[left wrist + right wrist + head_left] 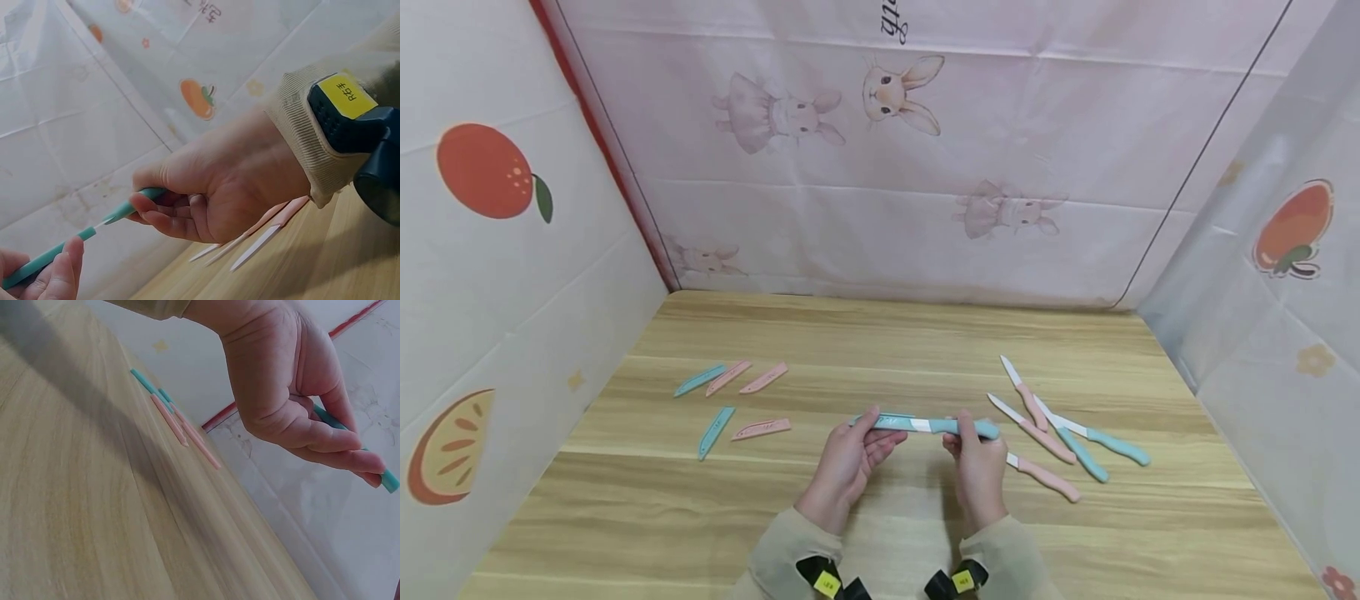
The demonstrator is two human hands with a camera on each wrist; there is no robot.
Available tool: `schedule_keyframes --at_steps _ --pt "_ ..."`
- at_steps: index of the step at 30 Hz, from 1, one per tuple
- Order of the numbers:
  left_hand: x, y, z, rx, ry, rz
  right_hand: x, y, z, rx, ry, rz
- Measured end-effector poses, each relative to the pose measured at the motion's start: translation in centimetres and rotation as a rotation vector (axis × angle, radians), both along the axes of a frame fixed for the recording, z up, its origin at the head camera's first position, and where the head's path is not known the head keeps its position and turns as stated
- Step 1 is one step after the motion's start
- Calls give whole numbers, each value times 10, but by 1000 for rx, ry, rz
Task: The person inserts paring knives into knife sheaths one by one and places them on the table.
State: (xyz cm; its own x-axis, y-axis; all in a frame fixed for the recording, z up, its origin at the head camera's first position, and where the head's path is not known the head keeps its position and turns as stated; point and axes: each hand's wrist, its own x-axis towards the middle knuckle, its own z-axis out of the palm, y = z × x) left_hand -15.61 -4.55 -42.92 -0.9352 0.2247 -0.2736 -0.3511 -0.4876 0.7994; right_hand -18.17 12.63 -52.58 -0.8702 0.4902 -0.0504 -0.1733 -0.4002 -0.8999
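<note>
A slim knife with a white blade and turquoise handle (945, 426) sat partly inside a narrow turquoise sheath (891, 422)

Just below the centre of the head view, both were held nearly level above a wood-grain table (895, 350). The left hand (850, 467) pinched the sheath between thumb and fingers. The right hand (981, 475) gripped the handle, fingers curled around it. A short stretch of white blade showed bare between sheath and handle.

Left of centre in the frame lay five loose sheaths: two turquoise ones (716, 433) and three pink ones (762, 429). Right of centre lay three white-bladed knives with pink handles (1048, 442) and two with turquoise handles (1117, 447), some overlapping. Beige sleeves (1011, 550) reached in from the bottom edge. Across the top hung a pale pink cloth (865, 233) printed with rabbits; white cloths (512, 283) printed with fruit flanked the table.
</note>
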Motion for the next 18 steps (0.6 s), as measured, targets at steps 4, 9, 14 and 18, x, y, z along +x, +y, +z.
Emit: schedule_keyframes --at_steps 4,9,14,18 --pt "0 1 0 2 0 -1 0 -1 0 -4 -4 0" --pt "0 1 -1 7 0 2 0 -3 -1 -2 5 2" --pt "0 1 -2 11 -1 0 0 -5 -2 -5 24 -2" --pt "0 1 -3 16 -2 -1 0 -6 -2 -4 31 -2"
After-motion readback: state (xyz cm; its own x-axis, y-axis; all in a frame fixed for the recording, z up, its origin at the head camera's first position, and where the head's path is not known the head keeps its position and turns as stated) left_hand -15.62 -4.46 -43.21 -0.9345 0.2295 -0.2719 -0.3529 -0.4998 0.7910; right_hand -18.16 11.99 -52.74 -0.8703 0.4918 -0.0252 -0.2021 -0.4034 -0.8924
